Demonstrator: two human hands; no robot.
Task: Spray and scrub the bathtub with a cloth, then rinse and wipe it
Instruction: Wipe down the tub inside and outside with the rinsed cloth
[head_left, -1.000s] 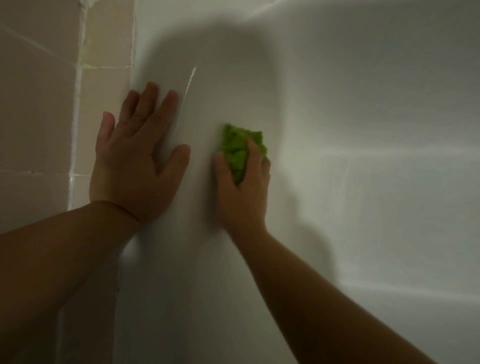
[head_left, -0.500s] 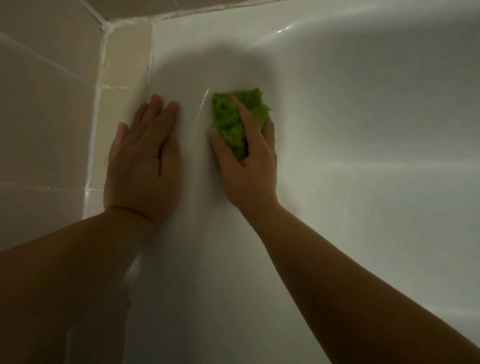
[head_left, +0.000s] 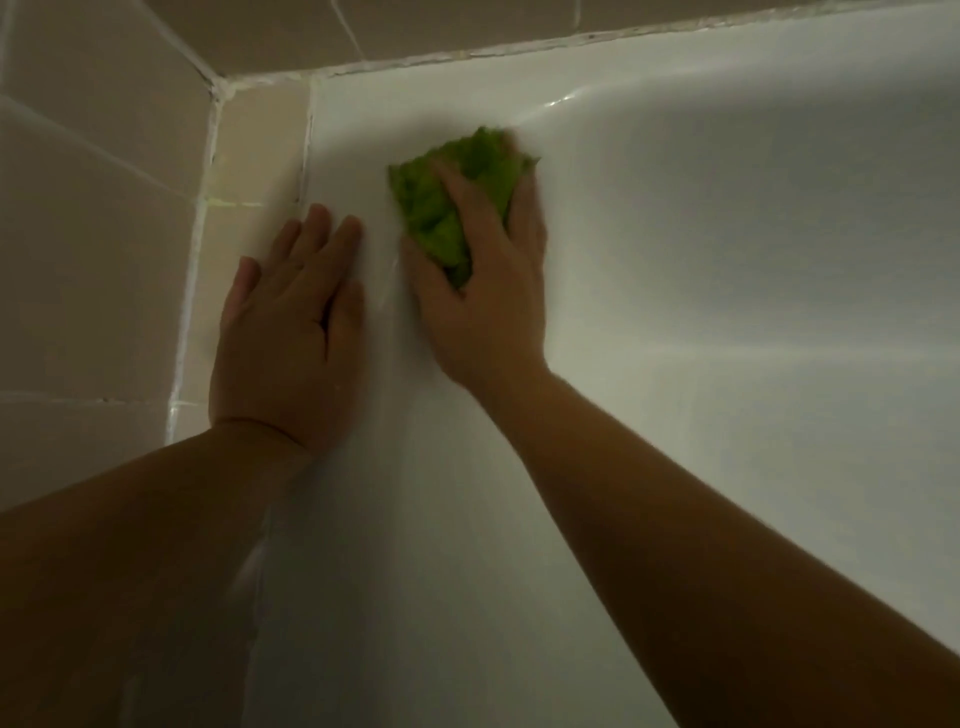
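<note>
Pressed under the right hand (head_left: 483, 296), a bunched green cloth (head_left: 452, 197) sits against the white bathtub (head_left: 727, 260) near its upper corner, fingers curled over it. Just beside it, the left hand (head_left: 285, 332) lies flat, fingers straight, by the beige tiles (head_left: 104, 182).

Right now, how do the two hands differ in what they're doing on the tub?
The right hand holds a bunched green cloth against the white tub; the left hand holds nothing. The left hand lies flat with straight fingers beside the tiled wall; the right hand's grip wraps the cloth. The right hand sits higher, nearer the corner, and looks blurred at the fingertips; the left looks sharp. Both rest on the tub surface.
</note>
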